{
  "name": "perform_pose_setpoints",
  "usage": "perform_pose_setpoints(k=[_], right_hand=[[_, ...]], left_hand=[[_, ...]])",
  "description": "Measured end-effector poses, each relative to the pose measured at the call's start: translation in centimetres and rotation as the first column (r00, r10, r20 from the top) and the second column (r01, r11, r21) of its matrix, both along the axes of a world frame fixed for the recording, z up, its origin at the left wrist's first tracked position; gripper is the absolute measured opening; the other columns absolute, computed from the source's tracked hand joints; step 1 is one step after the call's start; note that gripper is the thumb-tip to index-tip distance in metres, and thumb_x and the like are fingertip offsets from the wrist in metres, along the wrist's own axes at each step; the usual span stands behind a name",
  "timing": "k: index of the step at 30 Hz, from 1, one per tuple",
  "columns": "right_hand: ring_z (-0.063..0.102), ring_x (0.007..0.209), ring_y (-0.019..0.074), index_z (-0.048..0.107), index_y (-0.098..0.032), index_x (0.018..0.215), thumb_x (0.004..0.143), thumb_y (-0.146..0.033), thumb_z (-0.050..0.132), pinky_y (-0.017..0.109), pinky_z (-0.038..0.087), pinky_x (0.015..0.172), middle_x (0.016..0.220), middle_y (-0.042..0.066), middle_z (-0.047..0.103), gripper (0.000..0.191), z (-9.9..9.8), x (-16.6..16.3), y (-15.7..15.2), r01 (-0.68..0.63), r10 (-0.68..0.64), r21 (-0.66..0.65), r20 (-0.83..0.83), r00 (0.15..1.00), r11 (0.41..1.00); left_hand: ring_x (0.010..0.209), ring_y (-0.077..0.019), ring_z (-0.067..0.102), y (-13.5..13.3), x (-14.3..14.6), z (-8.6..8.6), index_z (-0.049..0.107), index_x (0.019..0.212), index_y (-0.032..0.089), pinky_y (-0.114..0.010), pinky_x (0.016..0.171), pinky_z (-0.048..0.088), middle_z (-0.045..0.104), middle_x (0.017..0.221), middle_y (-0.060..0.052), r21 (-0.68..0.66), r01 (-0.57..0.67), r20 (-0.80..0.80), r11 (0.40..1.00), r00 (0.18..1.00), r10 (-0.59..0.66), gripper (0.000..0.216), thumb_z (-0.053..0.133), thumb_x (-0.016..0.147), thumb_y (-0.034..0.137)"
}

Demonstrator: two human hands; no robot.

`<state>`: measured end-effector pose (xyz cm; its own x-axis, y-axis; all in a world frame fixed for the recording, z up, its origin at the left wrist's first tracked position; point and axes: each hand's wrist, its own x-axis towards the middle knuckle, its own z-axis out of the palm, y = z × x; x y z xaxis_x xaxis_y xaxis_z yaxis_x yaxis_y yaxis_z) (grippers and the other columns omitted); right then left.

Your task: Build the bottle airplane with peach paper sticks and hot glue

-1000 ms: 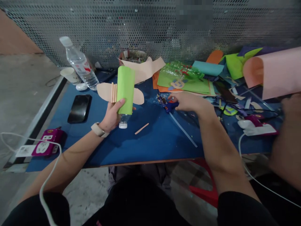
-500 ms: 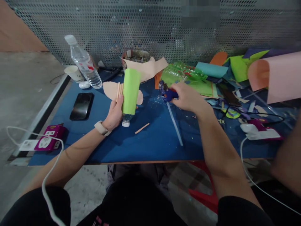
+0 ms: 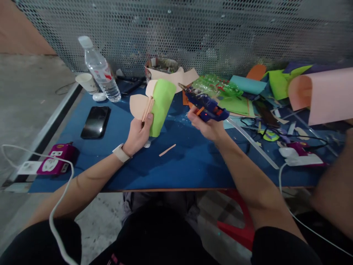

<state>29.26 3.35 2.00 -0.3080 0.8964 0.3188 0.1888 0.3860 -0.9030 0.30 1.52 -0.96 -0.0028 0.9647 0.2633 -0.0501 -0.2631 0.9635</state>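
Note:
My left hand (image 3: 140,133) is wrapped round a small plastic bottle covered in green paper (image 3: 163,105), its cap end pointing down toward me. Peach paper wings (image 3: 138,105) stick out at its left side, and thin wooden sticks (image 3: 148,108) lie along it near my thumb. In my right hand (image 3: 208,127) is a blue glue gun (image 3: 207,105), its smeared nozzle turned left toward the green paper but apart from it. A long clear glue stick (image 3: 253,142) trails from its back end. One loose wooden stick (image 3: 167,150) lies on the blue table (image 3: 176,173) between my hands.
At the left are a water bottle (image 3: 102,73), a paper cup (image 3: 86,83), a phone (image 3: 95,122) and a purple power adapter (image 3: 56,159). Green plastic bottles (image 3: 217,84), paper scraps and another purple adapter (image 3: 300,154) crowd the right. A person's arm (image 3: 335,184) shows at the right edge.
The glue gun has been lifted from the table and turned so its nozzle points left, its glue stick swinging right. My left hand has tilted the paper-covered bottle, showing more of the wings.

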Motion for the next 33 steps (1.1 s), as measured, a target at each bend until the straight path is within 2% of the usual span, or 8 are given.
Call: perform_pose_setpoints(k=[4,9,13,16,18,24,28,33], right_hand=[[0.056,0.061,0.0148,0.071,-0.025,0.098,0.098,-0.082,0.084,0.031,0.048,0.052,0.073,-0.003,0.057,0.058,0.1,-1.0,-1.1,-0.043,0.043,0.004,-0.011,0.999,0.999],[0.047,0.042,0.0098,0.071,-0.024,0.103,0.105,-0.078,0.080,0.031,0.044,0.045,0.063,-0.008,0.052,0.055,-0.2,-1.8,-1.5,-0.257,0.254,-0.014,-0.106,0.961,0.966],[0.049,0.042,0.0081,0.068,-0.024,0.113,0.102,-0.085,0.079,0.031,0.047,0.046,0.078,-0.005,0.065,0.063,0.0,-2.1,-1.8,-0.328,0.323,-0.013,-0.127,0.938,0.945],[0.052,0.045,0.0066,0.063,-0.025,0.120,0.099,-0.086,0.082,0.030,0.047,0.044,0.102,0.003,0.077,0.067,0.3,-2.5,-2.2,-0.321,0.317,-0.002,-0.153,0.936,0.947],[0.054,0.045,0.0067,0.064,-0.025,0.120,0.100,-0.081,0.084,0.029,0.046,0.044,0.108,0.006,0.080,0.063,0.4,-2.8,-2.4,-0.307,0.305,0.013,-0.145,0.941,0.952],[0.063,0.046,0.0087,0.074,-0.019,0.103,0.106,-0.069,0.084,0.028,0.050,0.045,0.099,0.006,0.080,0.051,0.1,-3.2,-2.6,-0.292,0.294,0.039,-0.084,0.952,0.956],[0.061,0.045,0.0087,0.073,-0.019,0.098,0.100,-0.079,0.085,0.027,0.048,0.043,0.094,0.004,0.078,0.061,0.0,-3.6,-2.4,-0.318,0.314,-0.034,-0.086,0.946,0.948],[0.057,0.042,0.0086,0.069,-0.020,0.091,0.098,-0.088,0.080,0.028,0.046,0.043,0.082,0.001,0.070,0.069,-0.1,-3.8,-2.5,-0.254,0.250,-0.083,-0.059,0.966,0.964]], left_hand=[[0.129,-0.0375,0.074,-0.5,0.0,0.8,0.083,0.101,0.024,-0.049,0.123,0.058,0.077,0.093,-0.009,0.232,-0.109,-0.190,0.967,0.970,0.155,0.025,0.086,0.105,0.049],[0.127,-0.0382,0.074,-0.9,-0.2,1.6,0.087,0.113,0.020,-0.050,0.128,0.053,0.080,0.100,-0.012,0.243,-0.118,-0.199,0.963,0.965,0.169,0.031,0.084,0.107,0.051],[0.149,-0.0396,0.067,-0.7,-0.3,1.6,0.088,0.122,0.022,-0.052,0.138,0.046,0.083,0.116,-0.015,0.280,-0.080,-0.222,0.957,0.964,0.146,0.039,0.078,0.111,0.057],[0.156,-0.0386,0.063,-0.5,-0.2,1.5,0.088,0.124,0.023,-0.055,0.145,0.037,0.083,0.128,-0.016,0.327,-0.025,-0.268,0.945,0.956,0.118,0.047,0.067,0.116,0.063],[0.153,-0.0384,0.064,-0.5,-0.2,1.4,0.089,0.124,0.023,-0.058,0.147,0.036,0.082,0.131,-0.016,0.329,-0.005,-0.300,0.944,0.947,0.110,0.051,0.062,0.118,0.067],[0.144,-0.0390,0.068,-0.3,-0.3,1.2,0.088,0.122,0.023,-0.060,0.139,0.046,0.081,0.132,-0.016,0.318,-0.008,-0.319,0.948,0.941,0.114,0.039,0.069,0.113,0.056],[0.147,-0.0405,0.067,-0.1,-0.3,1.1,0.088,0.121,0.020,-0.056,0.136,0.050,0.080,0.138,-0.018,0.319,-0.007,-0.336,0.948,0.934,0.120,0.031,0.076,0.105,0.045],[0.153,-0.0401,0.065,-0.5,0.0,1.1,0.086,0.124,0.023,-0.058,0.143,0.041,0.080,0.139,-0.016,0.279,0.027,-0.317,0.960,0.946,0.065,0.031,0.072,0.109,0.046]])
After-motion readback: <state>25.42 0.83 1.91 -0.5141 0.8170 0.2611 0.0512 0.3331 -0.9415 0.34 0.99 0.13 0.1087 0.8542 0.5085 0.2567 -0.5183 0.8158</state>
